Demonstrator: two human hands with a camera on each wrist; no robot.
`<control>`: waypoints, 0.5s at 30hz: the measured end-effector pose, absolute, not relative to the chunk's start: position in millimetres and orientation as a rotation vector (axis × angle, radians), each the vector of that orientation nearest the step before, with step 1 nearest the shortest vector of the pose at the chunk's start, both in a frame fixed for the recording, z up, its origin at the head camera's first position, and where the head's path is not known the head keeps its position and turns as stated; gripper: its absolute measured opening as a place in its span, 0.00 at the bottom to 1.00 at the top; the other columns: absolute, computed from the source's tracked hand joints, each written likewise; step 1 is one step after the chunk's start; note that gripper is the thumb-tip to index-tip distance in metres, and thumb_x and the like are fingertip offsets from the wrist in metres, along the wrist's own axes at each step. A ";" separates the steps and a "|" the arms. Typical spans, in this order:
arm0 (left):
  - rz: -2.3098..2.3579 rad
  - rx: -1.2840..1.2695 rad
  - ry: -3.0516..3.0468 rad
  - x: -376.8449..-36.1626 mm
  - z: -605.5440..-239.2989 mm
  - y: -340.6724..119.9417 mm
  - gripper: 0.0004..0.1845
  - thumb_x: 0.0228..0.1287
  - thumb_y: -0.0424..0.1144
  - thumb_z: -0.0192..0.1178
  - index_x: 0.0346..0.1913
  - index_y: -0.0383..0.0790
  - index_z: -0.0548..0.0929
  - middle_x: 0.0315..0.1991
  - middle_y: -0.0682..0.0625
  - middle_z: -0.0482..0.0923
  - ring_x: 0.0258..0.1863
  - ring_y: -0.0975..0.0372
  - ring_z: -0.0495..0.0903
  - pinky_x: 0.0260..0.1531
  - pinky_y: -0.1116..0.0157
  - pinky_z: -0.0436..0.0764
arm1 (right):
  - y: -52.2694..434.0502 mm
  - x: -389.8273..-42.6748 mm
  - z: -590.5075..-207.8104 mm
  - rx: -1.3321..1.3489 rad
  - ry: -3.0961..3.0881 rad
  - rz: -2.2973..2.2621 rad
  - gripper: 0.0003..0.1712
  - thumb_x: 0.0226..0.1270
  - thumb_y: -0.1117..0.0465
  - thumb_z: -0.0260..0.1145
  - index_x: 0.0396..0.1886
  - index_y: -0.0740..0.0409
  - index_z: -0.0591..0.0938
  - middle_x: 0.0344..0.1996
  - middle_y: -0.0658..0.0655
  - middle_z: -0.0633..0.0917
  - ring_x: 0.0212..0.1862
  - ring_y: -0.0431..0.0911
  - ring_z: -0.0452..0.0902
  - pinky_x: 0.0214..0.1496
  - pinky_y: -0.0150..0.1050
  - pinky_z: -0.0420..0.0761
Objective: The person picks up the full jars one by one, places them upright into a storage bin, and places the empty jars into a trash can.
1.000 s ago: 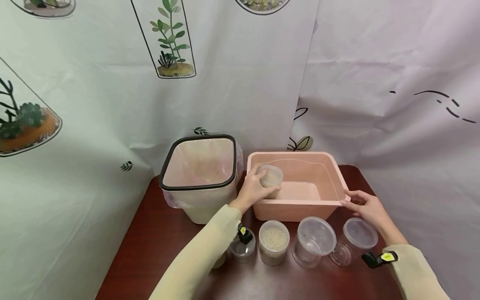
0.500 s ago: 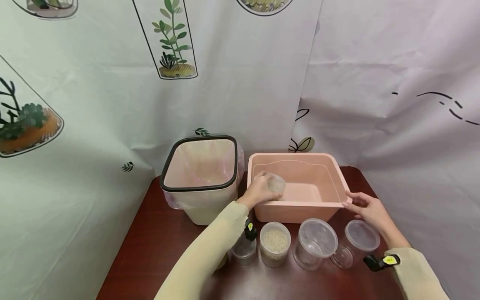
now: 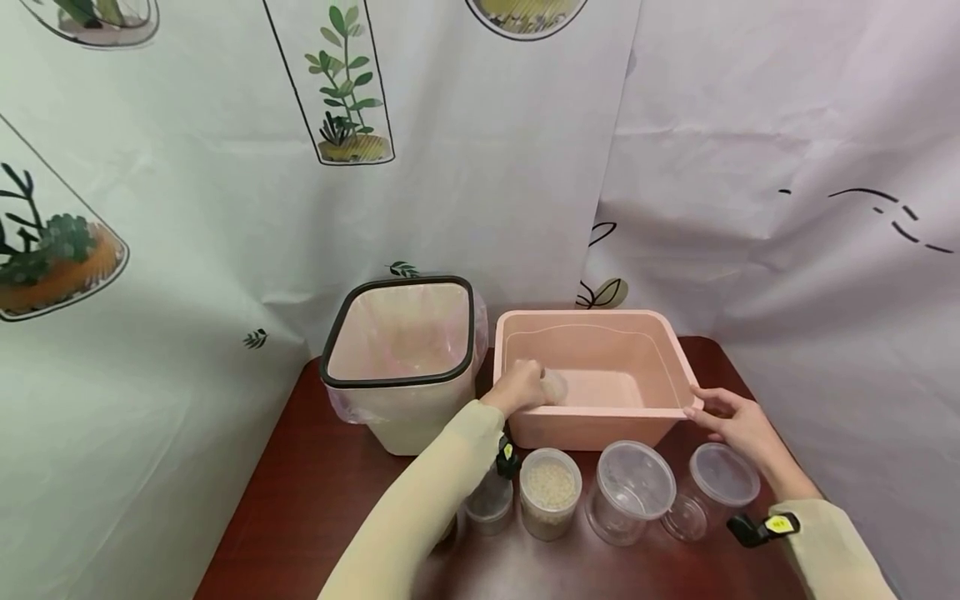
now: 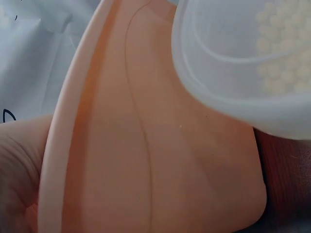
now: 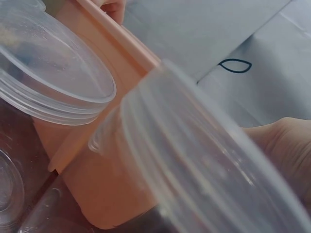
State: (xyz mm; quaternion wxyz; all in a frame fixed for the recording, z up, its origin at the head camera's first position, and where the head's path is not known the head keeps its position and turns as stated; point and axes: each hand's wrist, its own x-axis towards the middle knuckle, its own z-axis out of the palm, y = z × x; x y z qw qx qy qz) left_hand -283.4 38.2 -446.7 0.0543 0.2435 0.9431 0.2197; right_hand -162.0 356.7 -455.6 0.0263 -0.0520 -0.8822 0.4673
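Note:
A pink basin (image 3: 663, 350) stands on the dark red table. Low in its front left corner, my left hand (image 3: 520, 388) grips a small clear container (image 3: 553, 387) holding white grains. The left wrist view shows this container (image 4: 252, 63) close over the basin's inner wall (image 4: 146, 145). My right hand (image 3: 731, 419) holds the basin's front right rim corner, fingers on top and thumb below. Part of that hand (image 5: 286, 145) shows at the right edge of the right wrist view, behind blurred clear tubs.
A lined bin (image 3: 405, 354) with a black rim stands left of the basin. In front are a small jar (image 3: 489, 502), a tub of grains (image 3: 550, 492), two lidded clear tubs (image 3: 636, 492) (image 3: 723, 475) and a loose lid (image 3: 681, 518). Printed curtains hang behind.
My left hand has lowered the small container from rim height down into the basin's front left corner. The right hand has stayed on the rim.

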 end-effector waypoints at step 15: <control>0.855 0.810 2.851 -276.9 -440.1 31.6 0.18 0.55 0.43 0.66 0.45 0.35 0.81 0.41 0.44 0.82 0.34 0.61 0.79 0.36 0.68 0.76 | 356.5 -163.0 -457.2 -0.161 -2.730 1.447 0.37 0.59 0.49 0.67 0.60 0.69 0.70 0.53 0.74 0.74 0.33 0.37 0.79 0.32 0.40 0.82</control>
